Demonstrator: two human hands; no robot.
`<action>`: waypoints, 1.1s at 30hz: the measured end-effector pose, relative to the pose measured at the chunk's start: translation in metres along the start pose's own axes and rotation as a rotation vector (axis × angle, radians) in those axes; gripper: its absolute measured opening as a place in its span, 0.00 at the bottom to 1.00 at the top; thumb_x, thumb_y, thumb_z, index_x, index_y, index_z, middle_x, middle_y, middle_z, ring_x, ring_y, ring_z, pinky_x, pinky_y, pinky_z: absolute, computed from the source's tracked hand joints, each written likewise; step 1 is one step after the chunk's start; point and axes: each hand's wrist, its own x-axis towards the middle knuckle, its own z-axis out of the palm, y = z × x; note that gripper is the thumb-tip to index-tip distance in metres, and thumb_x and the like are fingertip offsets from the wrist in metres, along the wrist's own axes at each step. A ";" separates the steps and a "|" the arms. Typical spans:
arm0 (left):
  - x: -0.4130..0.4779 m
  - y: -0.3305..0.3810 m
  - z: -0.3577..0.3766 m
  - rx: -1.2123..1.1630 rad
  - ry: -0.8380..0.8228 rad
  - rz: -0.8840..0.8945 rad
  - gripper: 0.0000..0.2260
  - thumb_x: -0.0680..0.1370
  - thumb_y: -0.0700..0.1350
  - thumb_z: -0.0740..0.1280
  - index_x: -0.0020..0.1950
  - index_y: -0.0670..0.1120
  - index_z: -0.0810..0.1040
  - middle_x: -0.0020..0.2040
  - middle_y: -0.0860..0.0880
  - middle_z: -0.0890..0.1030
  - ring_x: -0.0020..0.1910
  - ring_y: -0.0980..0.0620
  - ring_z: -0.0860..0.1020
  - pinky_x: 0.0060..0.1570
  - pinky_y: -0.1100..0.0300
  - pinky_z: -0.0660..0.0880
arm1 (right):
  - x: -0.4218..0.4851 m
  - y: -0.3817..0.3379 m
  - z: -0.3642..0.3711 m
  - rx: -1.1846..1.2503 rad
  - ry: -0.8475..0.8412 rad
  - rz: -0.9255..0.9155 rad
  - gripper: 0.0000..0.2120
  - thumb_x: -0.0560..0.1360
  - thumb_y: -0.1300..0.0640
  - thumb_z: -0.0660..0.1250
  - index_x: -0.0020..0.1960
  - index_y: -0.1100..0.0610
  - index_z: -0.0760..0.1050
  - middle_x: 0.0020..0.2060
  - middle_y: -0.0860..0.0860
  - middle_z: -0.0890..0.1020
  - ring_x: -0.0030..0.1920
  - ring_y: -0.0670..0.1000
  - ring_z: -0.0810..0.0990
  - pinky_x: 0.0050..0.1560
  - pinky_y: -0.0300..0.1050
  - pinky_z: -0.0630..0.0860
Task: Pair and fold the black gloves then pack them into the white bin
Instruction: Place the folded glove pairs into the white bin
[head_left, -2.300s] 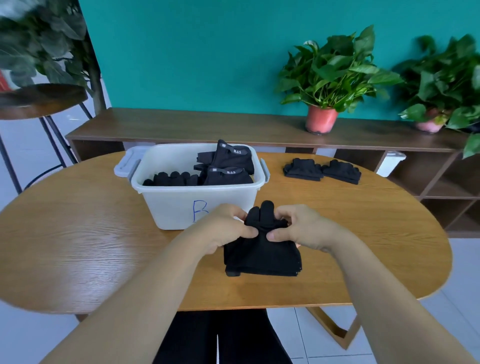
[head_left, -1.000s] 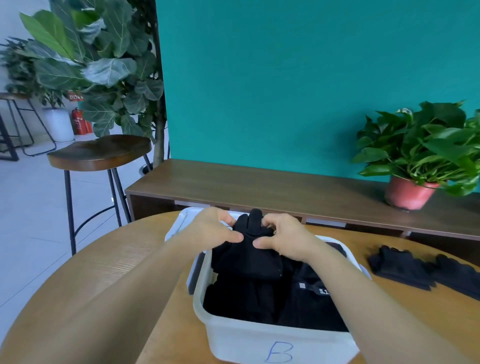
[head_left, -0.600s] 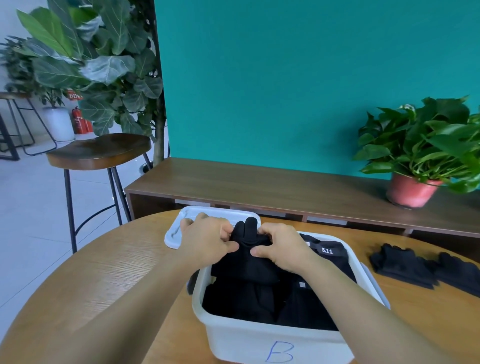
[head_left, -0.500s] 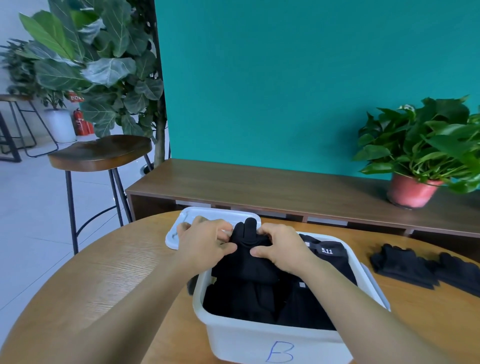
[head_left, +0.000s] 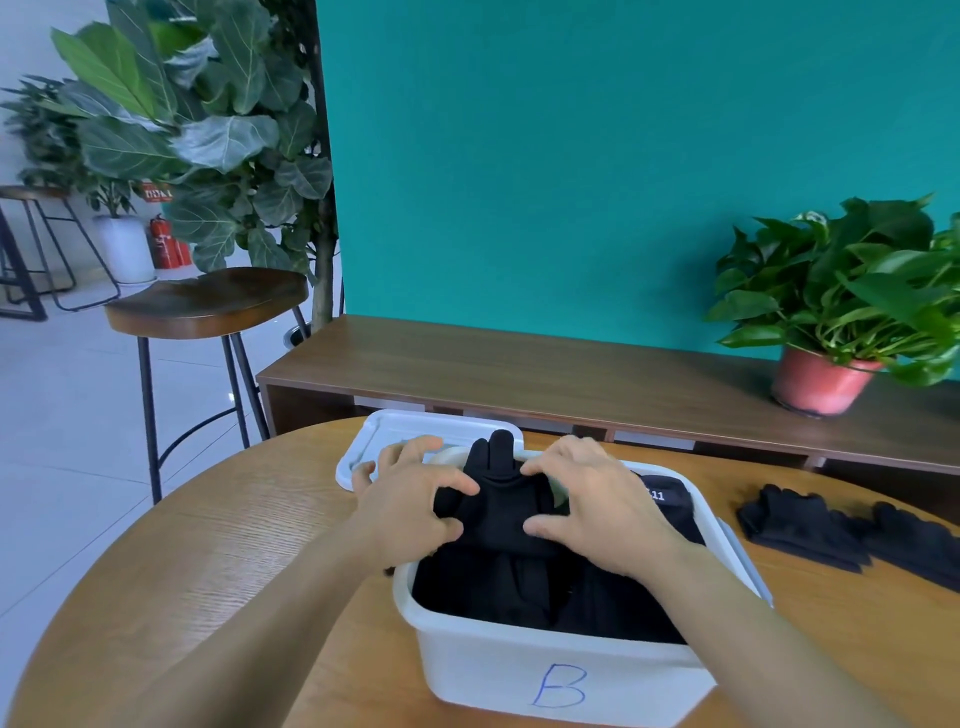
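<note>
A white bin (head_left: 519, 670) marked "B" stands on the wooden table (head_left: 208, 561). Over its far left part I hold a folded pair of black gloves (head_left: 498, 509), glove fingers pointing away from me. My left hand (head_left: 410, 499) pinches its left side between thumb and fingers. My right hand (head_left: 597, 509) pinches its right side the same way. Beneath and beside the pair lie other folded black gloves (head_left: 660, 499), one with a grey label. Loose black gloves (head_left: 810, 530) lie on the table to the right of the bin.
The bin's white lid (head_left: 374, 441) lies behind the bin at the left. Beyond the table runs a low wooden sideboard (head_left: 519, 369) with a potted plant (head_left: 815, 384). A bar stool (head_left: 208, 301) and a large leafy plant stand at the left.
Both hands lifted the folded pair from the table in front of the bin and brought it down into the bin. Over the last half second the fingers have spread a little.
</note>
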 end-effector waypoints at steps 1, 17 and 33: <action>0.000 0.001 -0.001 0.005 -0.020 -0.017 0.19 0.73 0.50 0.73 0.61 0.67 0.76 0.77 0.56 0.54 0.77 0.51 0.48 0.73 0.44 0.43 | -0.002 0.001 0.001 -0.006 -0.041 -0.019 0.27 0.73 0.43 0.71 0.70 0.45 0.69 0.59 0.44 0.71 0.61 0.47 0.66 0.60 0.41 0.65; 0.018 0.008 0.000 0.100 -0.163 -0.194 0.24 0.74 0.46 0.73 0.65 0.67 0.75 0.80 0.52 0.49 0.77 0.46 0.49 0.74 0.42 0.45 | 0.015 0.000 0.015 -0.113 -0.271 0.048 0.26 0.74 0.42 0.69 0.70 0.41 0.70 0.49 0.49 0.69 0.51 0.51 0.60 0.55 0.45 0.63; 0.003 -0.013 0.001 0.029 -0.016 0.137 0.15 0.80 0.46 0.66 0.61 0.66 0.78 0.59 0.69 0.77 0.77 0.62 0.50 0.73 0.47 0.33 | 0.005 -0.008 0.019 -0.184 -0.167 -0.145 0.21 0.77 0.42 0.64 0.70 0.42 0.72 0.67 0.42 0.73 0.66 0.50 0.61 0.64 0.50 0.58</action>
